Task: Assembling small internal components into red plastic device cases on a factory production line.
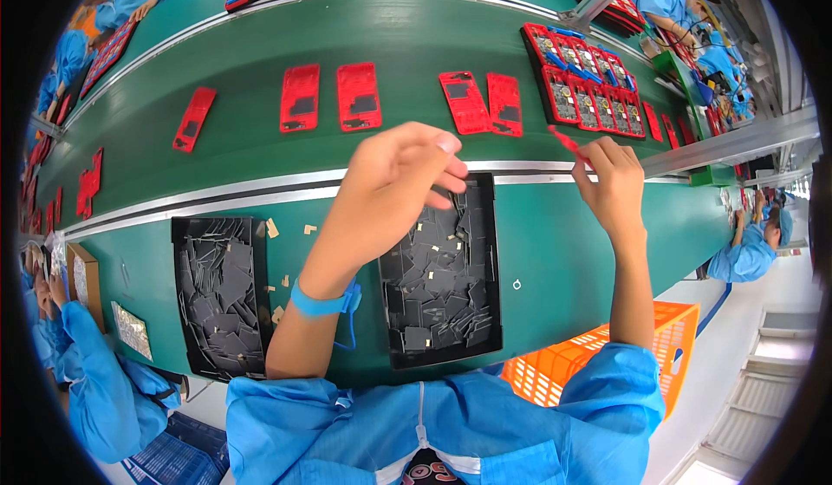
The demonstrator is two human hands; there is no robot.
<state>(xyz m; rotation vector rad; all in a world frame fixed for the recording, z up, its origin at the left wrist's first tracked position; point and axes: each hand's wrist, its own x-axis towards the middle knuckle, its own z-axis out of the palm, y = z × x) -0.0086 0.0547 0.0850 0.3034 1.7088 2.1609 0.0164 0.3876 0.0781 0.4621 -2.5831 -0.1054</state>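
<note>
My left hand [392, 182], with a blue band at the wrist, hovers over the far end of a black tray [495, 268] of thin dark square pieces. Its fingers are loosely curled and apart, and I see nothing in them. To the right, my right hand [614, 177] pinches a red plastic shell [565, 140], seen nearly edge-on at the near edge of the conveyor belt. Beyond my hands, two red shells [464, 104] lie side by side on the belt, each with a dark square in it. Another such pair of red shells [359, 95] lies further left.
A second black tray [263, 277] of dark pieces stands left of my left forearm, with tan scraps [272, 227] beside it. At the far right of the belt is a tray of red cases [576, 78]. An orange crate [676, 346] is by my right elbow. Co-workers sit around.
</note>
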